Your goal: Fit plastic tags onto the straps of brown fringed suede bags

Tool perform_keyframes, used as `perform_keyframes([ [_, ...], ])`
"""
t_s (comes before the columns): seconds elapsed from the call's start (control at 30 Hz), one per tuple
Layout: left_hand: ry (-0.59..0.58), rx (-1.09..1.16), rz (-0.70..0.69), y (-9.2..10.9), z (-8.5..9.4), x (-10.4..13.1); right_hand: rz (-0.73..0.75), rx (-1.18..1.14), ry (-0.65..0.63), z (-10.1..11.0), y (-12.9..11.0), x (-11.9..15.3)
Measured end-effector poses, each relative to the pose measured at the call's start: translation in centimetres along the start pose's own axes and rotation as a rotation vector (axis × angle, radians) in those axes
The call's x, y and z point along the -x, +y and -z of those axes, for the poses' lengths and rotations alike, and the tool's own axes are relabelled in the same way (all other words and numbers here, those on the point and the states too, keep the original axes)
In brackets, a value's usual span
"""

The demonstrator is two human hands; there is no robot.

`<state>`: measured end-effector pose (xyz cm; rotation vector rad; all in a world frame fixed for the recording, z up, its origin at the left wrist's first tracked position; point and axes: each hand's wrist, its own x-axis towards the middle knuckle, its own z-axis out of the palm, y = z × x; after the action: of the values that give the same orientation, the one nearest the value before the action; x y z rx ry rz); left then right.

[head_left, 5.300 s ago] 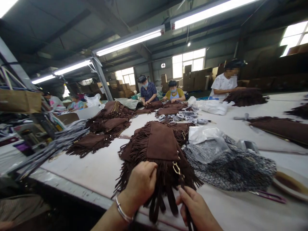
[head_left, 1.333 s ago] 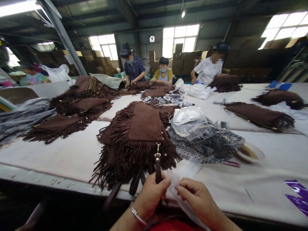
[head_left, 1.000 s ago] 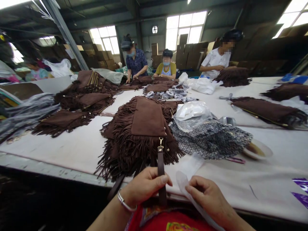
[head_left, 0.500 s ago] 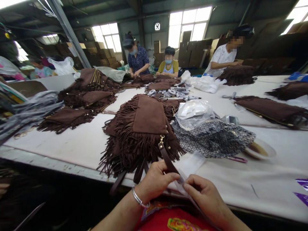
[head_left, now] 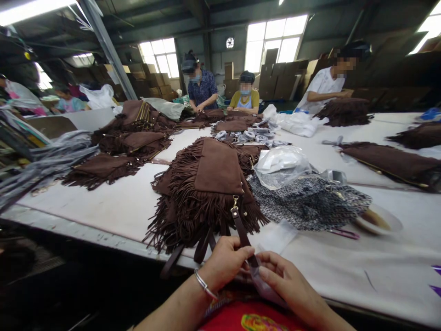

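A brown fringed bag (head_left: pixel 220 168) lies on a pile of similar bags in front of me. From its gold clasp a dark brown strap (head_left: pixel 242 229) runs down toward my lap. My left hand (head_left: pixel 225 257) pinches this strap between thumb and fingers; a silver bangle circles that wrist. Close on its right, my right hand (head_left: pixel 284 276) is closed on a clear plastic sleeve (head_left: pixel 263 285) around the strap's lower end. Another piece of clear plastic (head_left: pixel 280 234) lies on the table just beyond my hands.
Right of the pile are a black-and-white patterned cloth (head_left: pixel 310 200), a plastic bag of white pieces (head_left: pixel 282 163) and a round dish (head_left: pixel 379 220). More fringed bags (head_left: pixel 99 168) lie left. Grey wrapped straps (head_left: pixel 62 154) heap at far left. Several people work across the table (head_left: pixel 103 207).
My hands have shifted slightly, and more of the clear sleeve now shows below the strap between them. The whole view has moved a little to the left.
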<state>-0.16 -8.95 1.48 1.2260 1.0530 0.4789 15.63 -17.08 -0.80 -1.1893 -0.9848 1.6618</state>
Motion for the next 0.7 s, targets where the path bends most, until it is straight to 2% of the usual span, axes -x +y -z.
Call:
perform_keyframes([
  [0.1,0.019,0.01,0.008,-0.2,0.0,-0.1,-0.077,-0.037,-0.024,-0.1,0.5,0.7],
  [0.23,0.041,0.032,0.03,-0.5,-0.3,-0.2,-0.14,-0.021,0.025,-0.3,1.7,0.5],
  [0.33,0.021,0.032,0.012,-0.8,-0.7,-0.1,-0.102,0.044,0.135,-0.2,1.5,-0.3],
  [0.43,-0.03,0.086,0.005,-0.6,-0.6,-0.2,-0.034,0.139,0.219,-0.3,-0.2,-1.1],
  [0.53,-0.069,0.315,0.027,1.0,0.3,-1.0,-0.026,0.074,0.208,-0.4,-2.1,-1.0],
  [0.6,-0.08,0.535,0.105,2.6,1.0,-2.1,-0.036,0.044,0.198,-0.5,-2.6,-0.6],
  [0.7,-0.006,0.711,0.21,4.7,1.4,-4.5,-0.031,0.086,0.225,-0.1,-2.3,0.3],
])
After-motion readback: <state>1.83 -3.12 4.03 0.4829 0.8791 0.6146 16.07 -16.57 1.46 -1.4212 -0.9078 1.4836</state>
